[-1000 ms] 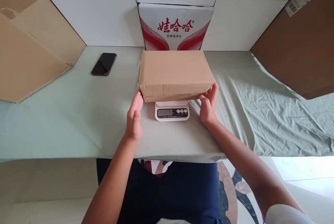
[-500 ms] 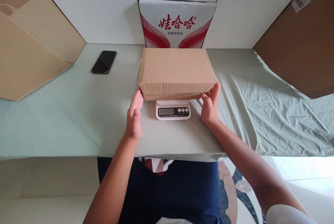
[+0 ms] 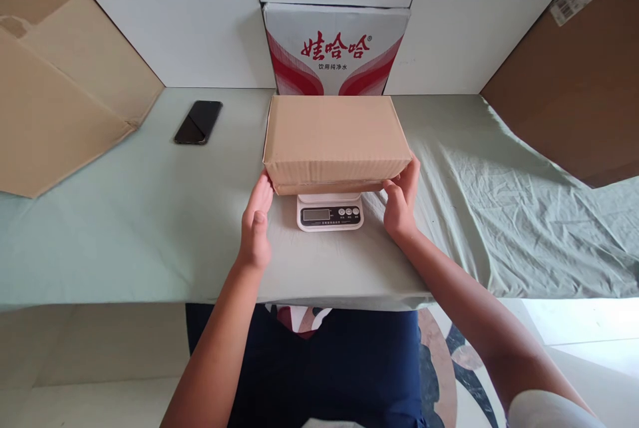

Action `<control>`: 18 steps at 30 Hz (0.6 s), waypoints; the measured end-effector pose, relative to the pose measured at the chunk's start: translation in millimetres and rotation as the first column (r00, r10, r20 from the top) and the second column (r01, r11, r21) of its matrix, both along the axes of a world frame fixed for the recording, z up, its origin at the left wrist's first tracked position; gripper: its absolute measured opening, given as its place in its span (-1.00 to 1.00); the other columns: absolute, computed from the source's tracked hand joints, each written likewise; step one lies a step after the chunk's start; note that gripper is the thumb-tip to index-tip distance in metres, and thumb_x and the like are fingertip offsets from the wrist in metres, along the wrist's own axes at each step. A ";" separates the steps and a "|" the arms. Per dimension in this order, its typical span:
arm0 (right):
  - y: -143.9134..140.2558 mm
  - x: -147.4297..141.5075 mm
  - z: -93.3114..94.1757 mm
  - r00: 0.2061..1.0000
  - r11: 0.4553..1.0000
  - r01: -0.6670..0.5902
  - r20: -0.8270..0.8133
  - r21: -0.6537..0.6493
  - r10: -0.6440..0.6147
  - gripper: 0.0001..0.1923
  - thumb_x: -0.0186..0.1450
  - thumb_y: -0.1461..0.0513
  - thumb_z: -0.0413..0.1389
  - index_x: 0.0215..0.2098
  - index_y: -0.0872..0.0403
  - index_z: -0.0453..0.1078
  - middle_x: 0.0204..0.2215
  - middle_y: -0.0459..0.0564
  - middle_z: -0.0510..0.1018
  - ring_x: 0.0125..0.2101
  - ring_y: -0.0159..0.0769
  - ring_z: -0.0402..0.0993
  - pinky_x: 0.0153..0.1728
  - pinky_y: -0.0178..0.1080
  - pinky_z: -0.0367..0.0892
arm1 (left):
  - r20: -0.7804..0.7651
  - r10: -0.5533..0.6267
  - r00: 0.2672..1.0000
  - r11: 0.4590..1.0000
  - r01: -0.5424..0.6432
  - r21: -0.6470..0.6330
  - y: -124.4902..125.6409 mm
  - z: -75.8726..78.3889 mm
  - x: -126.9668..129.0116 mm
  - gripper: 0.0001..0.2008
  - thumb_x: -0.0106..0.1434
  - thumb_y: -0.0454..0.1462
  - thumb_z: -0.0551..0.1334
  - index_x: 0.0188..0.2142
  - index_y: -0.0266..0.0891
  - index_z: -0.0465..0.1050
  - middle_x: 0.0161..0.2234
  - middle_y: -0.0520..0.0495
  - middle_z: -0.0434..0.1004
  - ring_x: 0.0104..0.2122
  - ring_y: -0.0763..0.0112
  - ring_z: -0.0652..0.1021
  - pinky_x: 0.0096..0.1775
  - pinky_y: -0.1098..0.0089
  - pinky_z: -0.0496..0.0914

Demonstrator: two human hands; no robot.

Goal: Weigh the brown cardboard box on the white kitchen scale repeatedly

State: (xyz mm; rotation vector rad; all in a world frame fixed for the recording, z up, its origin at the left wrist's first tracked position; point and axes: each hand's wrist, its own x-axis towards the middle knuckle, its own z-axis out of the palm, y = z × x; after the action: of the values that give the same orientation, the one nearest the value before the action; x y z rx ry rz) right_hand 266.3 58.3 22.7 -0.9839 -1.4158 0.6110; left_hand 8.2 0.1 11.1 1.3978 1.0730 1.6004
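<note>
a closed, plain brown corrugated cardboard box, rectangular with a smooth matte top and a ribbed front face, sits on a small white plastic kitchen scale at the middle of the table. the scale's near edge pokes out from under the box, showing a grey display window and a dark strip with three round buttons. the table is covered by a pale green cloth, flat on the left and heavily creased on the right.

the left hand is open, fingers straight and together, palm turned inward, its fingertips touching the box's lower left front corner; it grips nothing. the right hand is also open, fingers gently curved, resting against the lower right front corner without closing round it. both forearms reach forward from the near edge of the table.

a slim black glossy phone lies flat on the cloth, well apart to the left. behind the box stands a white carton with red printed characters, against a wall of plain white boxes. large brown cardboard sheets lean at the left and right edges.
</note>
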 end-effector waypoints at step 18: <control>14.2 10.8 -15.6 0.997 0.998 -0.008 -0.081 -0.063 0.003 -0.40 0.32 -0.07 -0.05 0.31 -0.26 0.04 0.26 -0.01 0.31 0.28 0.03 0.26 0.23 0.22 0.30 | 0.018 0.028 0.999 0.999 -0.027 -0.039 3.1 7.6 3.3 -0.26 0.33 0.25 -0.05 0.36 0.02 0.22 0.43 0.00 0.13 0.43 0.12 0.11 0.41 0.14 0.04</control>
State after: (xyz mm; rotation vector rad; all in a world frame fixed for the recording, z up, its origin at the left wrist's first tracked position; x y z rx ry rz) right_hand 277.1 72.6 7.1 -0.9946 -1.3350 0.6959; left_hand 11.5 3.3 18.7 1.3456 1.1112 1.6010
